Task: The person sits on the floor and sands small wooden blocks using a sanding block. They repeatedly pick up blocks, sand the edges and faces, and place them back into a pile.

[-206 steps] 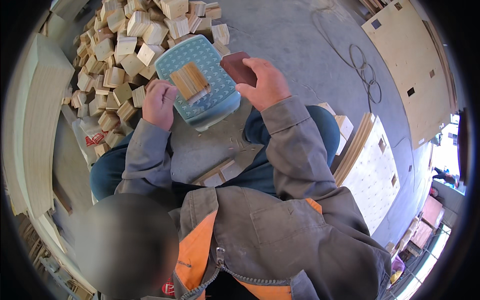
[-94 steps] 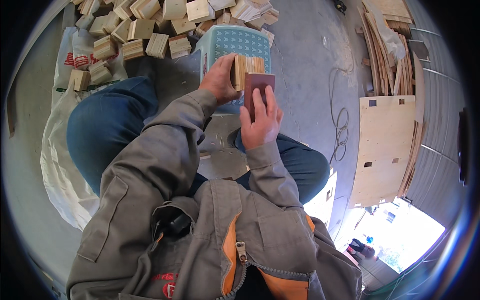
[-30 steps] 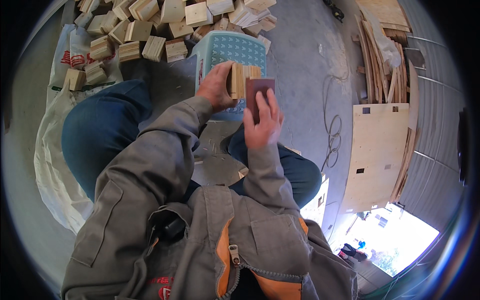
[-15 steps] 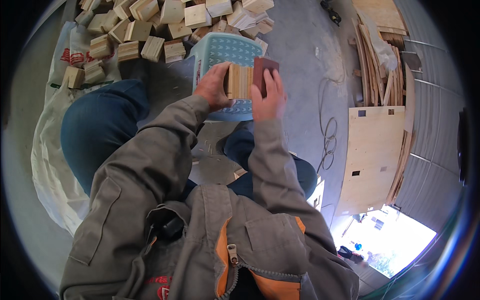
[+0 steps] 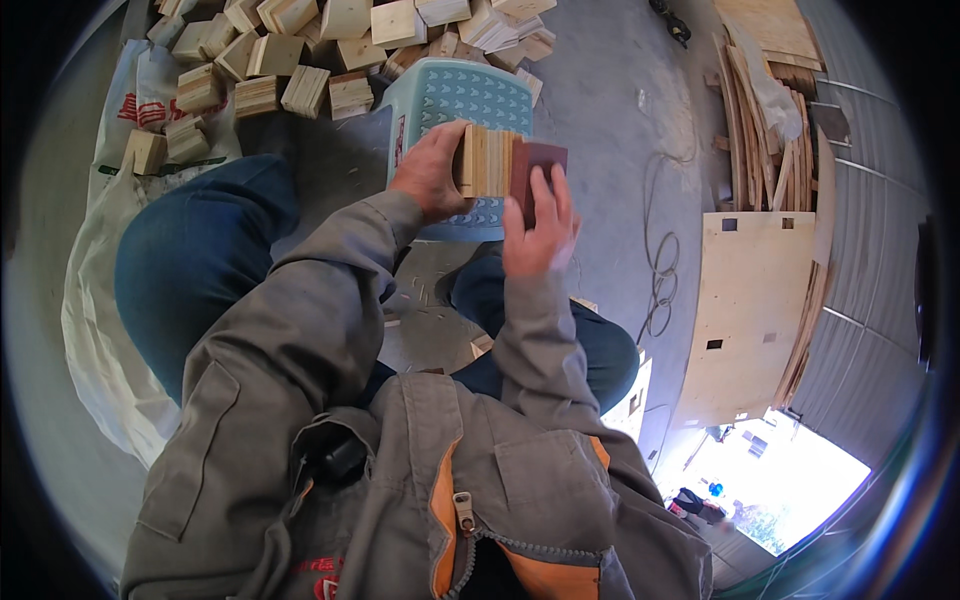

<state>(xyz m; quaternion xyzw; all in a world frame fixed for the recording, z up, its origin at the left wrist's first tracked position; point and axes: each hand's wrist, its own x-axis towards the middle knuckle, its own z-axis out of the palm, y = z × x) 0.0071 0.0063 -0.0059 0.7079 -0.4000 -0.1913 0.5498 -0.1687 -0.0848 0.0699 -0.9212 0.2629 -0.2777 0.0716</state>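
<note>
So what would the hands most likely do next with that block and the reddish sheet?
Probably stroke the reddish-brown sanding sheet along the wooden block. The left hand grips the block over the pale blue stool, and the right hand presses the sheet flat against its side.

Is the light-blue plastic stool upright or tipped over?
Upright: the stool's perforated seat faces up at the camera, beneath the wood block in the left hand.

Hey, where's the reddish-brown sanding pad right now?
In the head view, upper middle: the sanding pad is in the right hand, pressed against the wooden block held by the left hand, above the pale blue stool.
</note>
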